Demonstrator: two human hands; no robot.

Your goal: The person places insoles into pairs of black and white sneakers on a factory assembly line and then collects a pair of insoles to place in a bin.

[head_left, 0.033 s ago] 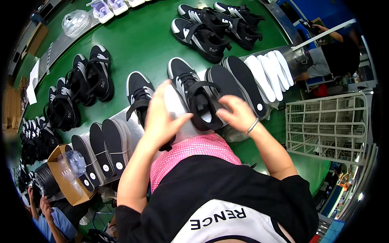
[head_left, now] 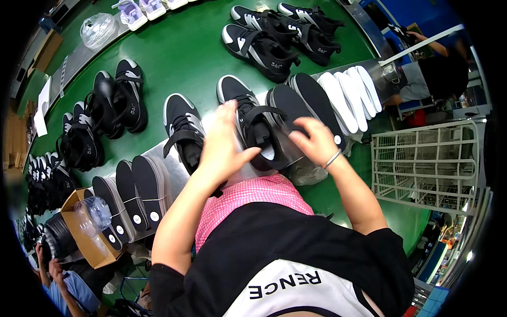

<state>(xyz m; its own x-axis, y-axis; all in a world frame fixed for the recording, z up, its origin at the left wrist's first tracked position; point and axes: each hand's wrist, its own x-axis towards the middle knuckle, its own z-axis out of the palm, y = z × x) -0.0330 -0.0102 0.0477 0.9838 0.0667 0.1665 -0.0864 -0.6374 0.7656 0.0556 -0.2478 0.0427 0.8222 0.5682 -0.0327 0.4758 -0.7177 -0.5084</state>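
Note:
A black sneaker (head_left: 244, 104) with a silver toe cap stands in front of me, its strap loose and its collar open with a pale lining inside. Along its left side is my left hand (head_left: 223, 145), fingers stretched out and thumb apart; whether it touches the shoe I cannot tell. To the right of the collar hovers my right hand (head_left: 317, 142), fingers spread, holding nothing. The matching sneaker (head_left: 180, 117) stands left of my left hand, its heel partly hidden behind my forearm. Stacked black insoles (head_left: 293, 108) lie just beyond my right hand.
White insoles (head_left: 344, 100) lie farther right, near a white wire rack (head_left: 422, 164). More black insoles (head_left: 150, 185) and a cardboard box (head_left: 97, 252) with clear plastic stand at left. Sneakers (head_left: 127, 95) line the green table (head_left: 174, 58); other people work at the edges.
My left hand has shifted slightly right, toward the middle sneaker. My right hand has moved a little away from its collar, up and to the right.

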